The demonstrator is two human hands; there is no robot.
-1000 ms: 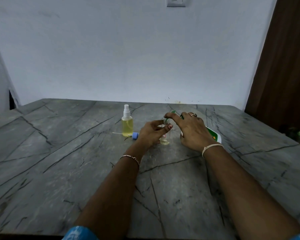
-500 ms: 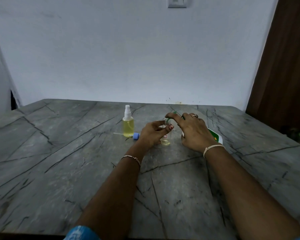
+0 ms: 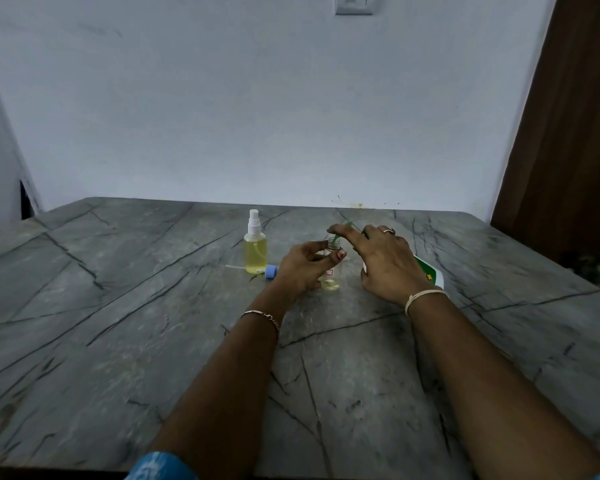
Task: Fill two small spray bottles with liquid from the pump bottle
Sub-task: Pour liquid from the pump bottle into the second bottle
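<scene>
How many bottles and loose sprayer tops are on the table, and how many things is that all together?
Small spray bottles: 2, capped one, open one
Pump bottle: 1
Loose sprayer top: 1
Total: 4

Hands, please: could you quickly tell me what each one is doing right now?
Left hand: closed around the small open bottle.
Right hand: on the pump bottle, forefinger pressing its pump.

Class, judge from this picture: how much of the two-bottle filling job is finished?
Done: the capped spray bottle stands full of yellow liquid. In hand: the left hand steadies the open bottle, holding only a little liquid, while the right hand presses the pump bottle. Left: finish filling, then fit the sprayer cap.
</scene>
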